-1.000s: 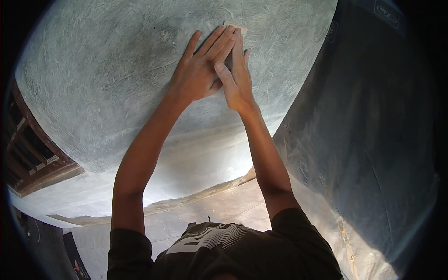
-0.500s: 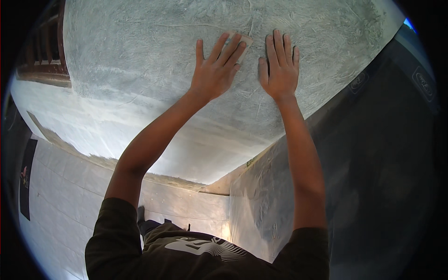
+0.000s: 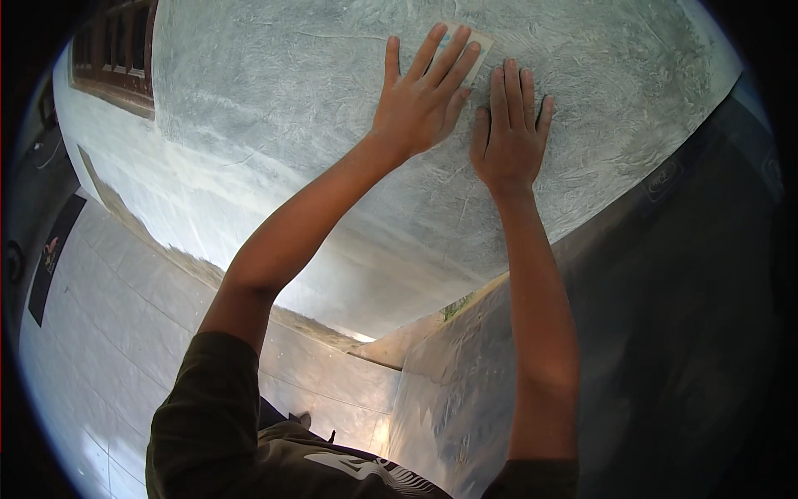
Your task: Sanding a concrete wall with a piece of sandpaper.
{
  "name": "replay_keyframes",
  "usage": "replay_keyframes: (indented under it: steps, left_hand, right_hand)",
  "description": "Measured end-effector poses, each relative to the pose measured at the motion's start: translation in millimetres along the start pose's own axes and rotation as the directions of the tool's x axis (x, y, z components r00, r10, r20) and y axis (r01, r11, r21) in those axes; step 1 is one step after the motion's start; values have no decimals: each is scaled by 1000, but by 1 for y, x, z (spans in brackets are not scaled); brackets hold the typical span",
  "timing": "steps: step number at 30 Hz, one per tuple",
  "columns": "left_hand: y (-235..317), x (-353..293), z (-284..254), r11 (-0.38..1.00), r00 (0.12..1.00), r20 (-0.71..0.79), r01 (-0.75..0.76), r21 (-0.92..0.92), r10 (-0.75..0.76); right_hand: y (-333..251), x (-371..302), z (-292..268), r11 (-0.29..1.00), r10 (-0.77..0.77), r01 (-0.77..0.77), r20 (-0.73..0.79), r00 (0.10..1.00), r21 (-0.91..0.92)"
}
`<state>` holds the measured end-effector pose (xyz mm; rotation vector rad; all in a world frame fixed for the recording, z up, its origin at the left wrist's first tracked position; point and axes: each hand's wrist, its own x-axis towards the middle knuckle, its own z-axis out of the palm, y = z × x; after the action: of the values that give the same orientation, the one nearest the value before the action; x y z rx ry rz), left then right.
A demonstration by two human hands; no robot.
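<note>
My left hand (image 3: 422, 100) holds a small pale rectangular sheet, which looks like sandpaper (image 3: 483, 44), pressed under its fingers against the rough grey plastered wall (image 3: 283, 108). The fingers are stretched and spread over the sheet, whose right edge and corner show beyond them; the rest is hidden. Lower and just to the right, my right hand (image 3: 510, 137) lies flat on the same wall, holding nothing, with its fingers extended and the thumb apart.
A brown wooden window frame (image 3: 114, 91) is set in the wall at the upper left. Dark sheeting (image 3: 665, 316) hangs or stands along the right side, close to my right forearm. Below runs a pale tiled floor (image 3: 125, 333) with a dark mat (image 3: 55, 259) at the far left.
Against the wall marks, my left hand has slid up and to the right with the sheet. The right hand appears slightly lower on the wall. The whole view has shifted and tilted.
</note>
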<state>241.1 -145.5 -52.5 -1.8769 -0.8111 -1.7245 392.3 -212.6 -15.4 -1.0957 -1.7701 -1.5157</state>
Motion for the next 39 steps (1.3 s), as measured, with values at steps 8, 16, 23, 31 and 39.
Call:
replay_keyframes:
  steps: [8,16,23,31,39]
  left_hand:
    - [19,-72,6,998,991,117,61,9,-62]
    - [-8,-15,-1,999,997,-68,-36,-7,35]
    - [1,-14,-8,999,996,84,-28,-37,31]
    - [0,-78,-7,998,972,235,-7,-57,20]
    - [-6,-5,-7,998,995,88,-48,-29,50]
  right_hand:
    - [8,-2,-7,1000,-4,3,26,1000,29]
    - [0,1,-10,1000,14,-13,29,999,-23]
    - [-1,2,-9,1000,16,-14,74,997,-27]
    - [0,1,-11,995,93,-89,77,993,-53]
    - [-5,3,-4,990,119,-114,65,991,-83]
